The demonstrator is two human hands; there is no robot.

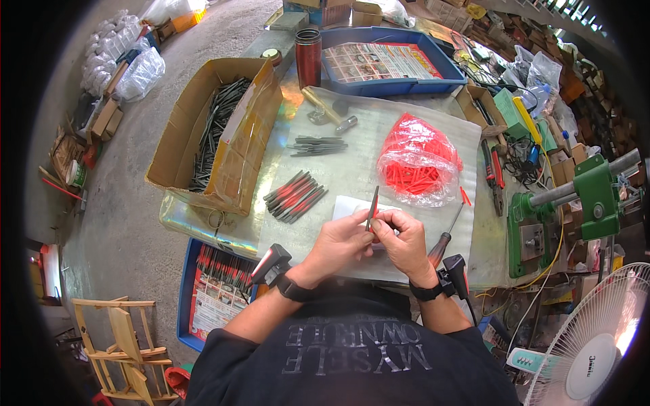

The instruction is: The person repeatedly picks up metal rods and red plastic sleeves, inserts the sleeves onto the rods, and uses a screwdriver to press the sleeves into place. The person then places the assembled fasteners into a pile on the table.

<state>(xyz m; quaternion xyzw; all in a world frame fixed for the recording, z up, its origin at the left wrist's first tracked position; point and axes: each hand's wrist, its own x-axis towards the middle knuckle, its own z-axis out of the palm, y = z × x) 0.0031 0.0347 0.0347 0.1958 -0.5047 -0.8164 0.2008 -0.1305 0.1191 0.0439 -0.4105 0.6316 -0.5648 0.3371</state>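
My left hand (340,242) and my right hand (401,238) meet over the workbench and together grip one thin dark metal rod with a red sleeve (372,206), which sticks up between my fingers. Beyond my left hand lies a pile of rods fitted with red sleeves (295,196). Farther back is a small heap of bare dark rods (317,145). A clear plastic bag of red sleeves (418,160) lies beyond my right hand. A white sheet (347,205) lies under my hands.
An open cardboard box of dark rods (217,132) stands at the left. A hammer (328,110), a red tumbler (308,56), a blue tray (393,59), a screwdriver (445,238), red pliers (493,172) and a green press (572,206) surround the mat. A fan (596,338) stands lower right.
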